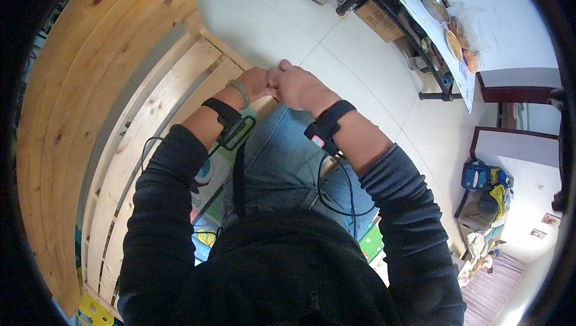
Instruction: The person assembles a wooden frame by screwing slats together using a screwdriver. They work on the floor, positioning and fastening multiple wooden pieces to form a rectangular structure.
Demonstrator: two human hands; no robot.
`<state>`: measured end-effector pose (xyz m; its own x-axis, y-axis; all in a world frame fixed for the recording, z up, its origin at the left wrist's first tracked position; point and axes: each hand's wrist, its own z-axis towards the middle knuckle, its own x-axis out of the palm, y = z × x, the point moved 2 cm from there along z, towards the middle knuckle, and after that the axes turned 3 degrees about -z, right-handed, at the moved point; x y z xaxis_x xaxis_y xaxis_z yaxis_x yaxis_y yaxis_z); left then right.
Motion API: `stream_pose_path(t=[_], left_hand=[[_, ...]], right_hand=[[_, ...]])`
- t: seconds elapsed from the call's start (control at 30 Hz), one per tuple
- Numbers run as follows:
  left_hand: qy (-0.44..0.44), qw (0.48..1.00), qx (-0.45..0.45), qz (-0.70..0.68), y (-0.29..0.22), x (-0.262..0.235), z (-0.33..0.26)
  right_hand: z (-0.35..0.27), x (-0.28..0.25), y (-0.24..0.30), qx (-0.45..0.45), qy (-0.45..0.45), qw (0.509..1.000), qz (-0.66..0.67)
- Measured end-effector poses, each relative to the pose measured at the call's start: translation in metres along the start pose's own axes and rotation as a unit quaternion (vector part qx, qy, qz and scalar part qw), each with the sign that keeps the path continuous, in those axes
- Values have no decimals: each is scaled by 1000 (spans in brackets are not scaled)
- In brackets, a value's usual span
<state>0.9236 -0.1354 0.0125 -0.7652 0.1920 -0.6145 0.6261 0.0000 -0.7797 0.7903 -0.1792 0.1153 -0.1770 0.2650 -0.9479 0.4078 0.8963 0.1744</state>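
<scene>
My left hand (pixel 255 82) and my right hand (pixel 300 88) meet in front of my knee, fingers curled in against each other. Whatever they grip, if anything, is hidden between the fingers. Just beneath them runs the front rail (pixel 223 49) of a pale wooden slatted frame; I cannot tell whether the hands touch it. A greenish bangle (pixel 241 93) and a black strap sit on my left wrist, and another black strap (pixel 329 123) is round my right wrist. Thin black cables hang near both forearms.
A tall wooden panel (pixel 66 122) rises along the left. Printed coloured matting (pixel 210 203) lies under my jeans-clad legs. At the upper right stands a table (pixel 461 77) with pans and food, a cardboard box (pixel 379 21) beneath it. Clothes and a bag (pixel 476 176) are piled far right.
</scene>
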Motion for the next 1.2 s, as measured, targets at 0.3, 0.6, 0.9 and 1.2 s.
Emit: stream_pose_path(t=[0.3,0.6,0.9,1.2], left_hand=[[-44,994,74,-63,-21,-4,-4],[-105,992,49,-52,-23,0,-17],[-40,999,-4,-13,-3,7,3],[-9,999,9,49,14,11,-1]], right_hand=[[-2,-12,0,51,-13,998,-28],[3,5,-3,152,-10,983,99],[9,2,8,155,-22,983,98],[13,-11,12,124,3,991,47]])
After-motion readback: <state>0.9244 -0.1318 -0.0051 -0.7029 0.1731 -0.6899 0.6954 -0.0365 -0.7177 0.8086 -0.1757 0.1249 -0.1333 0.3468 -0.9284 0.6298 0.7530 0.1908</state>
